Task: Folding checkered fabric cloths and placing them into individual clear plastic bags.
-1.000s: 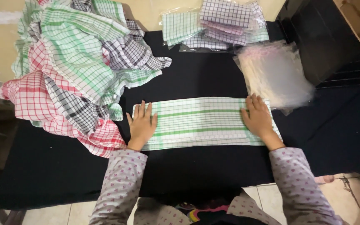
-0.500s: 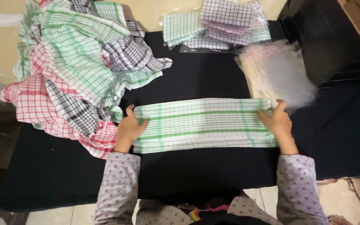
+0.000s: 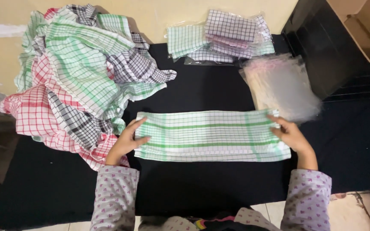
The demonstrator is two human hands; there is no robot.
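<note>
Both of my hands are on the green checked cloth (image 3: pixel 210 136), which lies folded in a long strip on the black table (image 3: pixel 202 184). My left hand (image 3: pixel 127 141) pinches its left end with fingers closed on the edge, and my right hand (image 3: pixel 292 137) grips the right end. One loose pile of checked cloths (image 3: pixel 78 85) lies just beside my left hand.

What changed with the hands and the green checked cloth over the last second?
Both hands slid outward along the folded green checked cloth: the left hand from flat on top to its left end, the right hand to its right end, fingers now at the edges. The cloth lies stretched flat in the same spot. The heap of checked cloths, bagged cloths and clear bags stayed put.
</note>
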